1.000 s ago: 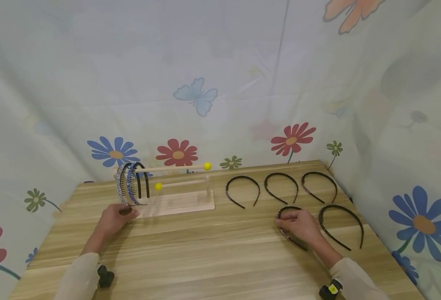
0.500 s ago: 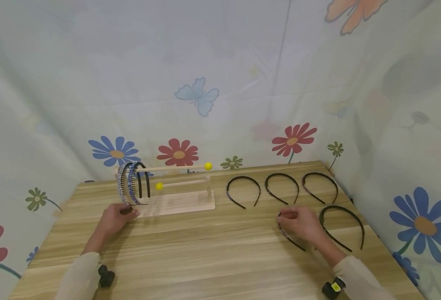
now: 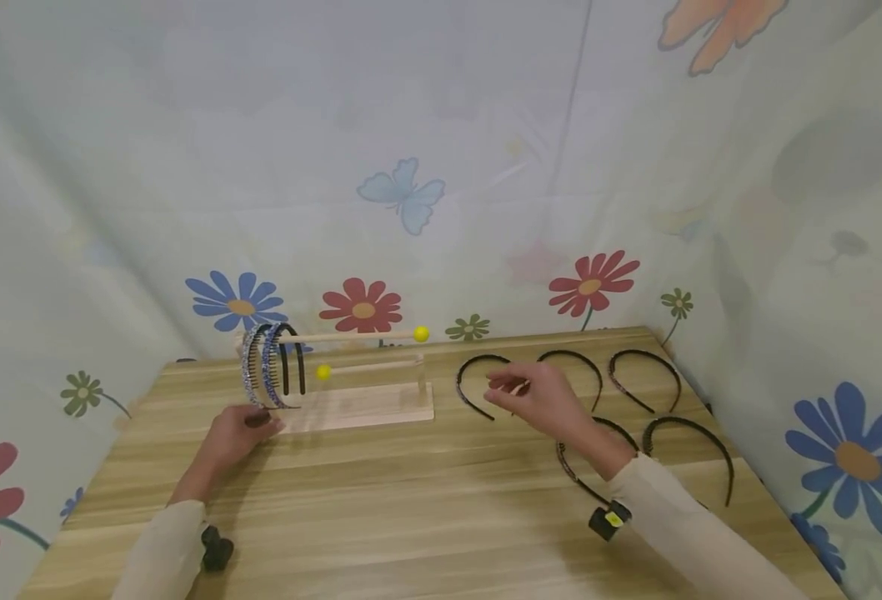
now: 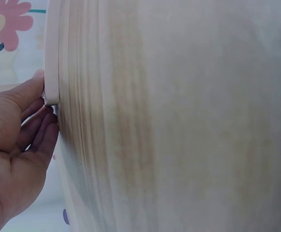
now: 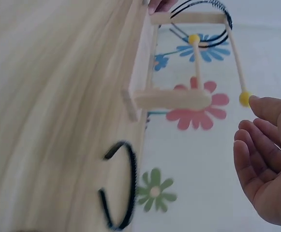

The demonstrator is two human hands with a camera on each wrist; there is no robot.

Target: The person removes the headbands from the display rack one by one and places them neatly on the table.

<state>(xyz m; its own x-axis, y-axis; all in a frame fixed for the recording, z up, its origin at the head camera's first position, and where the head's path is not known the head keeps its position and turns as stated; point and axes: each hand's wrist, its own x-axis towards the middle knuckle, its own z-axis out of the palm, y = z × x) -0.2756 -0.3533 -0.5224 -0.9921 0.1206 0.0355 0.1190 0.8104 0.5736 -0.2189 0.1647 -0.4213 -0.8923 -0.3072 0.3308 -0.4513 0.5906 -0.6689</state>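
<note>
Pinching the pale wooden rack's base (image 3: 381,407), the left hand (image 3: 233,435) steadies it while the loosely curved right hand (image 3: 542,400) holds nothing, with two glittery toothed headbands (image 3: 269,364) hung on the upper rod (image 3: 351,337) and five dark arched headbands (image 3: 669,419) seemingly left on the wood-grained table (image 3: 411,517).

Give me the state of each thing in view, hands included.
Wooden stand: upright on the table.
Upper rod: carrying two glittery headbands.
Lower rod: bare.
Loose headbands: five, lying on the table.
Left hand: holding the stand's edge.
Right hand: empty, raised above the table.
</note>
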